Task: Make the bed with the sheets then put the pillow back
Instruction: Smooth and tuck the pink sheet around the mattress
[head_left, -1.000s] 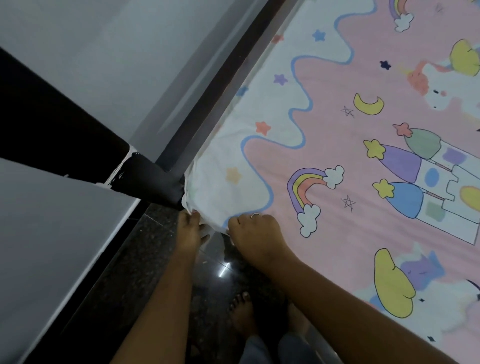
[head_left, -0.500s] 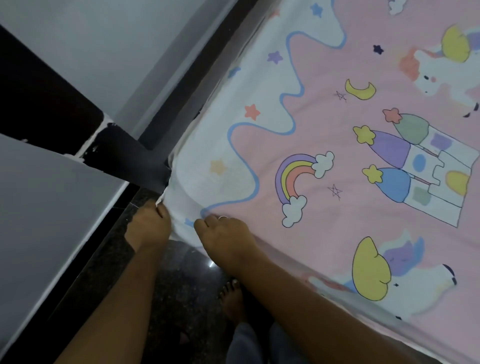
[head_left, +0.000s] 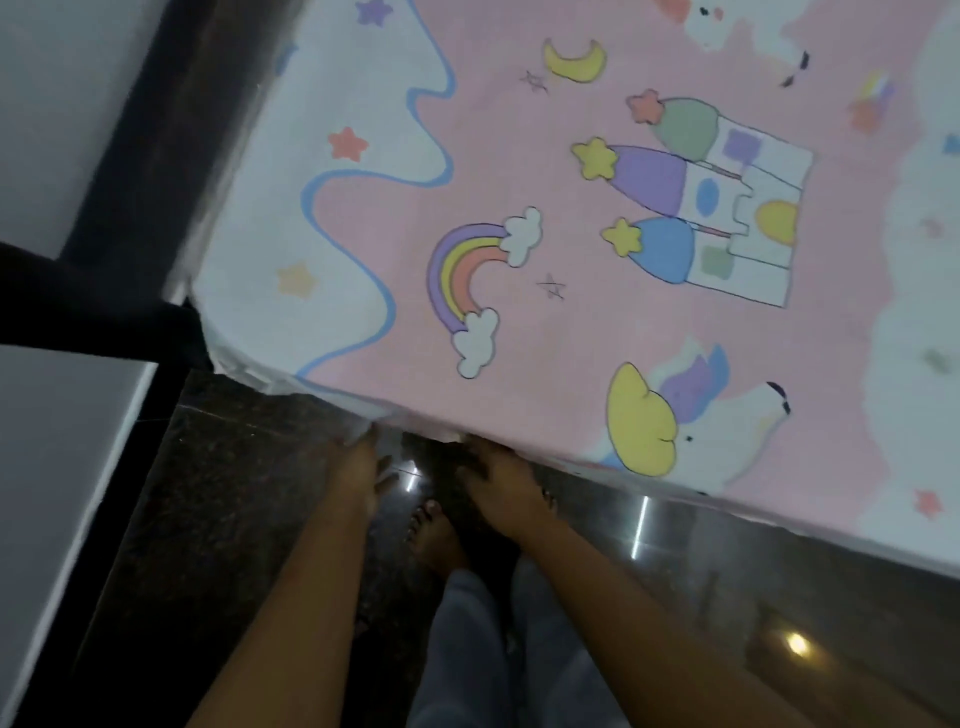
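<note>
A pink and white sheet (head_left: 597, 322) printed with rainbows, castles and unicorns lies flat over the bed, its corner (head_left: 228, 332) drawn over the mattress near the dark frame. My left hand (head_left: 361, 475) reaches up to the hanging hem at the bed's near edge, fingers stretched out and touching the cloth, thumb spread. My right hand (head_left: 496, 486) is just to its right with its fingertips hidden under the hem. No pillow is in view.
A dark bed frame (head_left: 156, 171) and pale wall panels (head_left: 57, 493) close off the left side. A glossy dark floor (head_left: 234, 519) runs along the bed, with my bare foot (head_left: 436, 535) and grey trouser leg (head_left: 467, 649) on it.
Both hands have left the sheet's corner and moved right and down along the near edge. The corner now lies smooth over the mattress. The view has swung right.
</note>
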